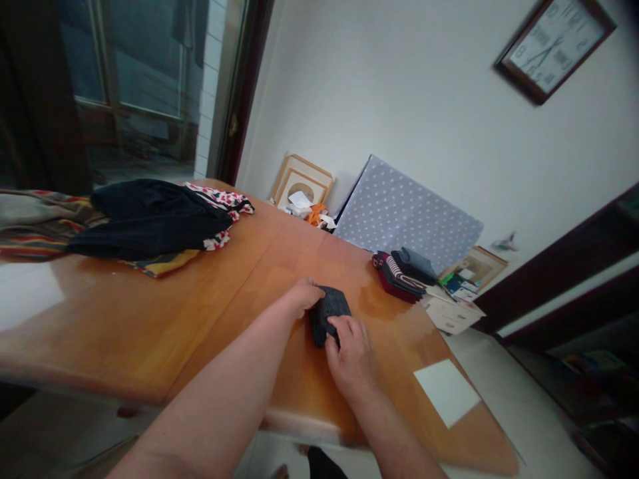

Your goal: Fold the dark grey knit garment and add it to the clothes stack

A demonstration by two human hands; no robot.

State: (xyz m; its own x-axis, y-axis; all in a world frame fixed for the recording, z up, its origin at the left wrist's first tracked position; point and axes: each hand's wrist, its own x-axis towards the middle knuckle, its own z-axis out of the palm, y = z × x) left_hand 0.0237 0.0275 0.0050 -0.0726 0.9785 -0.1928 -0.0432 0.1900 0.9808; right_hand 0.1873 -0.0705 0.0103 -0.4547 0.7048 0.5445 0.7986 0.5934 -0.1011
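Note:
A small bundle of folded dark grey-blue cloth (332,304), perhaps a garment, rests on the wooden table (269,266). At its far left edge my left hand (303,296) grips it, thumb on top and the other fingers partly hidden. My right hand (352,349) closes on its near right corner, with the thumb low on the front side and the fingers bent over the top. To the right, near the table's far edge, lies a stack of folded clothes (399,279) in dark red, striped and dark blue.
Loose clothes (154,216) lie heaped at the table's left. White sheets (446,392) lie on the right and left parts of the table. Behind it are a polka-dot covered panel (404,206), framed pictures (302,183) and a small white drawer unit (449,313).

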